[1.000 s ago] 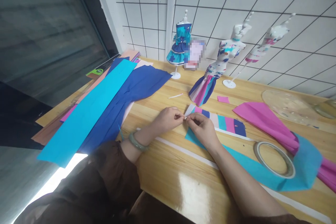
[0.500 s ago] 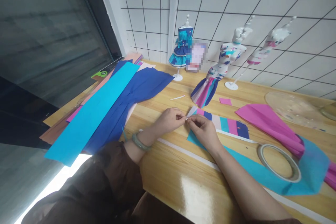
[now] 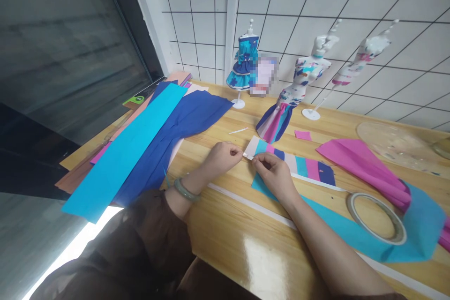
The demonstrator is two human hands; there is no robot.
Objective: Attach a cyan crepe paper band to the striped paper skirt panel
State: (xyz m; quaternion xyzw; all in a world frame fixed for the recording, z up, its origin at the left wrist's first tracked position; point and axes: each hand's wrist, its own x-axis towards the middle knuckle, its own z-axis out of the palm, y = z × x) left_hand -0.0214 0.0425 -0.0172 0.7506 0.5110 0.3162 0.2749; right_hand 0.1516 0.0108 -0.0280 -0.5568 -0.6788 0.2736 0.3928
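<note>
My left hand (image 3: 222, 158), with a green bangle at its wrist, pinches the end of a narrow white tape strip (image 3: 248, 156) between thumb and fingertips. Just to the right, my right hand (image 3: 276, 174) pinches the same strip at the left end of a striped paper or cloth band (image 3: 302, 167). This band has pink, navy, turquoise and pale stripes. White tape runs along its lower edge to a tape roll (image 3: 352, 215) lying on a turquoise strip (image 3: 337, 227). The fingers partly hide the pinched tape.
Dress forms stand at the back: one in a blue dress (image 3: 242, 61), one with a striped skirt (image 3: 276, 122), one at right (image 3: 362, 58). Navy cloth (image 3: 197, 112) and a bright blue strip (image 3: 126, 150) lie left. Magenta cloth (image 3: 362, 164) lies right.
My left hand has moved slightly left, away from the right fingertips, and more white strip shows between them. The band's left end now lies further in view.
</note>
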